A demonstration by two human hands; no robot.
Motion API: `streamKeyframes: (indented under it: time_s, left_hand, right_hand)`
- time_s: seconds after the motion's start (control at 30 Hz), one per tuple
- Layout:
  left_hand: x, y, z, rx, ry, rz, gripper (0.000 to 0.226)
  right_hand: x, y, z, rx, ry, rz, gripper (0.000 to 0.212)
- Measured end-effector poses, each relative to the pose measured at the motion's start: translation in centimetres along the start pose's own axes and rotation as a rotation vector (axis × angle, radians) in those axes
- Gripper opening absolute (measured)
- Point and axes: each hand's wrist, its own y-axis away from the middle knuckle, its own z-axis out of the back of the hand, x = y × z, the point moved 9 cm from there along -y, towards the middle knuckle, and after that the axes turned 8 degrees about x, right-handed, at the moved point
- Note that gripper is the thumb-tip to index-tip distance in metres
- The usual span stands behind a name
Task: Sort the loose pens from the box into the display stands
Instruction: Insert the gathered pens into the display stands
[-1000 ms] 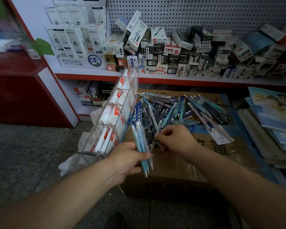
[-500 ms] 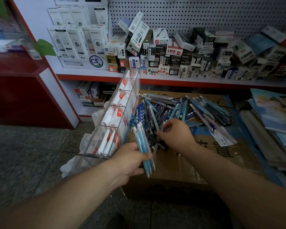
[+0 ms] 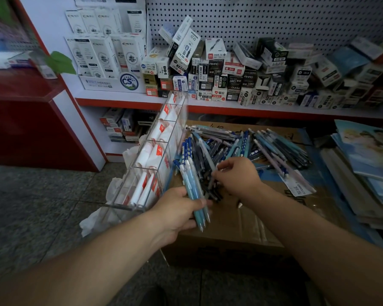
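pens (image 3: 194, 195) in left hand (image 3: 177, 209) run near-to-far, tips nearest the person.

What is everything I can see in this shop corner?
loose pens: many, blue, dark, pale, heaped on the cardboard box
held pens: a few, light blue, in left hand
display stand: one, clear, left of the box
packets: several, white and red, inside the stand
cardboard box: one, brown, on floor
small boxes: many, white and black, on shelf
books: one stack, bluish, far right
left hand: grips the held pens
right hand: curled among the loose pens, seemingly pinching one
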Motion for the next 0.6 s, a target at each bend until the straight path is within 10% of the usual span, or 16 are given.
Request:
streamKeyframes:
  time_s: [0.6]
  left_hand:
    - [-0.3,0.3,-1.9,0.034,-0.041,-0.035,0.024]
  right_hand:
    - [-1.0,8.7,-1.0,0.212,0.029,0.195,0.012]
